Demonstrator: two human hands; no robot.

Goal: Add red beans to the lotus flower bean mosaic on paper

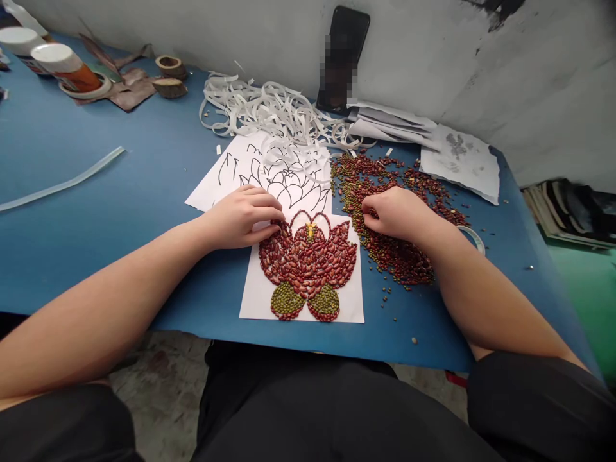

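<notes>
A white sheet [253, 298] lies near the table's front edge, bearing a flower of dark red beans [308, 260] over two round leaves of green mung beans [287, 299]. Two loops at its top are outlined in beans with white paper inside. My left hand [253, 215] rests at the flower's upper left, fingers stretched and slightly bent, holding nothing visible. Over the loose pile of mixed red and green beans [404, 260], my right hand [397, 212] has its fingers curled into a pinch; whatever they hold is hidden. Behind the flower lies a line-drawn flower sheet [216, 179].
Curled white paper strips [269, 109] heap up at the back, beside a phone [344, 58] leaning on the wall. Folded papers [462, 160] lie at the back right. A tape roll [471, 239] sits by my right forearm. White-capped bottles [62, 64] stand back left.
</notes>
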